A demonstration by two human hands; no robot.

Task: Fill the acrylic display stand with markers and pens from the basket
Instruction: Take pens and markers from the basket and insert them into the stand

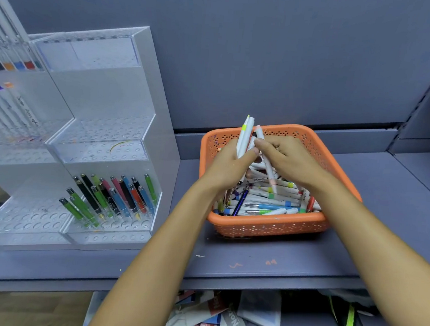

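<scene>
Both hands meet over the back half of the orange basket (268, 221), which sits on the shelf (265, 263). The left hand (230, 164) is curled round a bunch of white markers (245, 134) that stand upright above the basket. The right hand (289, 160) pinches one white marker (269, 170), slanting down toward the pile (270, 201) inside the basket. The stand (104, 106) is left of the basket, with coloured pens (117, 196) leaning in its lowest tier.
</scene>
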